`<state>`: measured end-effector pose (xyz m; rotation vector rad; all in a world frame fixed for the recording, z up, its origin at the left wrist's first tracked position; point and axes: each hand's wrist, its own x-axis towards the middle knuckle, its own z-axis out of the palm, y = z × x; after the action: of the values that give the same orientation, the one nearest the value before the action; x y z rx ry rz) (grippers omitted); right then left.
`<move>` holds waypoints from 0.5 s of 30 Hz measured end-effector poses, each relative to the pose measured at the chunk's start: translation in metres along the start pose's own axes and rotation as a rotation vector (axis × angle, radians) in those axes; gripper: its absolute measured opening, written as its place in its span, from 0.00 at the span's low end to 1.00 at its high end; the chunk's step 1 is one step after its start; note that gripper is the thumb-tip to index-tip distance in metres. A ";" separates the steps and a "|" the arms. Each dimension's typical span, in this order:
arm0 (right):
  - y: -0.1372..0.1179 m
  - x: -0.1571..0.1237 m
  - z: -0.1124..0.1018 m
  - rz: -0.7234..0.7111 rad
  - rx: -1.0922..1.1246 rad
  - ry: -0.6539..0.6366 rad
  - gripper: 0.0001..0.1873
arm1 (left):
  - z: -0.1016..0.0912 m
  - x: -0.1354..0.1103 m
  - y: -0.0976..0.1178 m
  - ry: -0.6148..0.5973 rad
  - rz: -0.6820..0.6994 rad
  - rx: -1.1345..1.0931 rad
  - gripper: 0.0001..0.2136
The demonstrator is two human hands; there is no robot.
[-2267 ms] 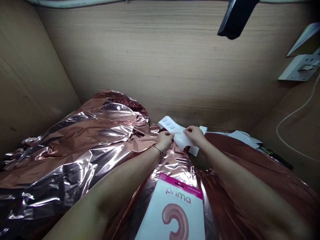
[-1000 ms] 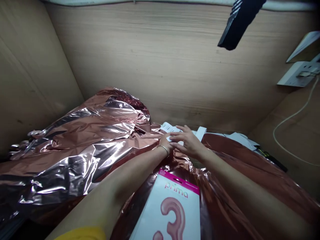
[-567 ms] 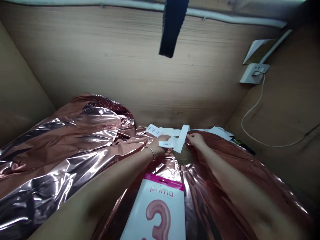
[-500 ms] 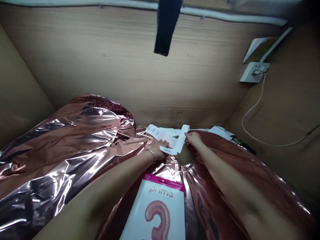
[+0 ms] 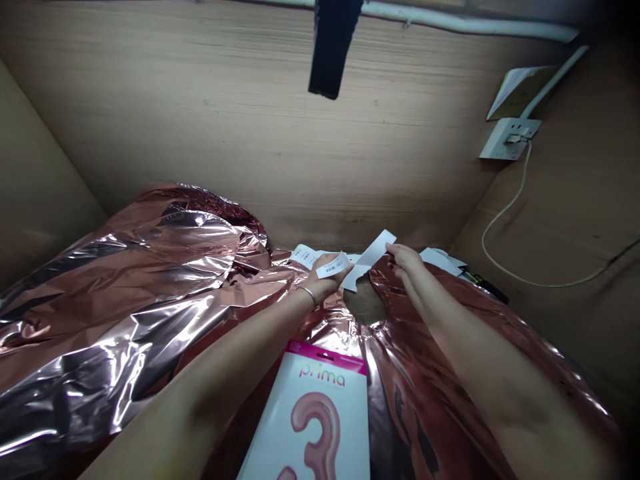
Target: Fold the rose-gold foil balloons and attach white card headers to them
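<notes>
My left hand (image 5: 325, 280) clamped on a barcode label (image 5: 333, 265), a white paper strip (image 5: 375, 255) just beside my right hand (image 5: 407, 263) — its grip unclear — rose-gold foil balloon (image 5: 150, 280) under both arms, Prima card (image 5: 310, 413) nearby.

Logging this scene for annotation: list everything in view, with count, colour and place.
foil balloon: 1, rose-gold, across lower view
prima packaging card: 1, white and pink, on the foil
barcode label: 1, white, in left hand
paper strip: 1, white, between hands
loose papers: several, white, right of hands
dark item: 1, black, beside papers
wall socket: 1, white, right panel
cable: 1, white, below socket
blurred strap: 1, black, top centre
wood-grain panels: several, tan, surrounding
bangle: 1, silver, left wrist
left hand: 1, holding label
right hand: 1, at foil edge
</notes>
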<state>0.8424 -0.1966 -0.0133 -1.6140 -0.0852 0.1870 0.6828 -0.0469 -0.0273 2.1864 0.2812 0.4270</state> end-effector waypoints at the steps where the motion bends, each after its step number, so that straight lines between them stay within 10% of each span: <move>1: -0.004 -0.002 0.000 0.032 0.037 0.012 0.13 | 0.004 0.003 0.004 0.012 0.003 -0.044 0.11; 15: -0.014 -0.025 0.003 0.009 0.331 -0.062 0.06 | 0.016 0.012 0.022 0.046 -0.062 -0.316 0.09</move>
<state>0.8185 -0.1975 0.0026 -1.2787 -0.0901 0.2452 0.7015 -0.0673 -0.0159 1.8567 0.2852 0.4554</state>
